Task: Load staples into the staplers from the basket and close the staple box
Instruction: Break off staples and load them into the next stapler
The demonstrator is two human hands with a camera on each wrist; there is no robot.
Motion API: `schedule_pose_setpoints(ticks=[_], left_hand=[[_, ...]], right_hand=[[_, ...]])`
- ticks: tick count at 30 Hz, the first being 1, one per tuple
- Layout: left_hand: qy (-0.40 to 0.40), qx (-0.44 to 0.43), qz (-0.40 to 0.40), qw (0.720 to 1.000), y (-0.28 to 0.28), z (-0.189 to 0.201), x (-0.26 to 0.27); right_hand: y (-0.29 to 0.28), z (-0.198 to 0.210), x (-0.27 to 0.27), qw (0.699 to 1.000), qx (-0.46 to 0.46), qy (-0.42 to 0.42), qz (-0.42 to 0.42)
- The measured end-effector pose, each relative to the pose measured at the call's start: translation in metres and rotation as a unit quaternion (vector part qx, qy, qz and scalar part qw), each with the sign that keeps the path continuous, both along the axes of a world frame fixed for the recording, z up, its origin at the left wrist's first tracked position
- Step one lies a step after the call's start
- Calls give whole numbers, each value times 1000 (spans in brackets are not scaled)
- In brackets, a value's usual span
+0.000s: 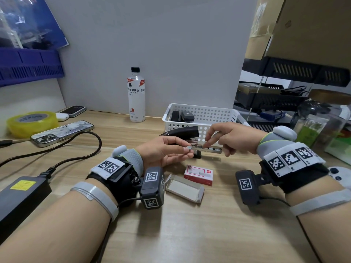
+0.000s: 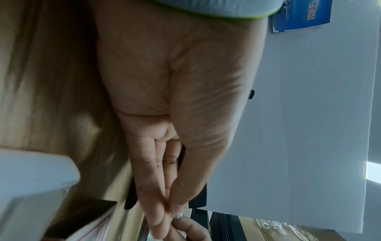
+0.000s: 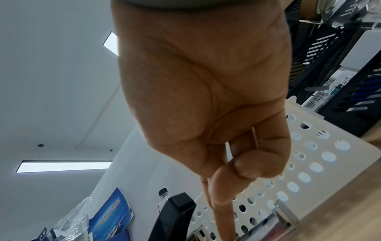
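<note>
Both forearms are bare. Each wrist wears a grey knit cuff (image 1: 133,158) edged in lime green, a black strap, and a white band (image 1: 290,158) printed with square black-and-white codes. A dark camera block (image 1: 152,188), coded too, hangs under each wrist, with what looks like a thin cable trailing. Pale grey bands (image 1: 98,196) circle the forearms.

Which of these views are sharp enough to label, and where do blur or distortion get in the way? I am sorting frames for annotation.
Head view: evenly lit and mostly sharp, the stapler and staple box readable, though wide-angle bending curves the edges. Left wrist view: the left hand fills the frame, soft and motion-blurred. Right wrist view: the right hand is close and soft, the white basket clearer, ceiling lights blown out.
</note>
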State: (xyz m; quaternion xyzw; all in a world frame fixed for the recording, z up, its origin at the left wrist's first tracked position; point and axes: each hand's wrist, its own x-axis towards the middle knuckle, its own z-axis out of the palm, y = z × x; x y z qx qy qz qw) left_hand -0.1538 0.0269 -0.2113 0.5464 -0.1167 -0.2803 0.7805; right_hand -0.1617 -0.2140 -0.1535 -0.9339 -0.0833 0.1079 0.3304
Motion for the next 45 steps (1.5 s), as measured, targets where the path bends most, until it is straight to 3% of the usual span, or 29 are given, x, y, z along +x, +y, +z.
schedule_pose_setpoints(ticks=[9,13,19,35,39,42,45], left_hand=[[-4,9,-8,1000,0,3,-3],[-28,21,0,999,-2,3,-5],[-72,28,4,997,-6,3,-6],[-99,12,45,994,1,6,0],[-121,4,152,981,16,15,5],[-149,-16,278,949,28,13,15],[-177,18,345,922,31,0,25]], right_hand=[[3,5,-4,997,-60,-41,-24],[9,8,-9,991,-38,-126,39],[32,4,-15,982,-78,-105,134],[25,2,-5,980,3,-182,86],[9,0,7,981,36,-189,24],[3,-5,14,988,24,-155,-6],[1,-11,18,990,4,-136,-23]])
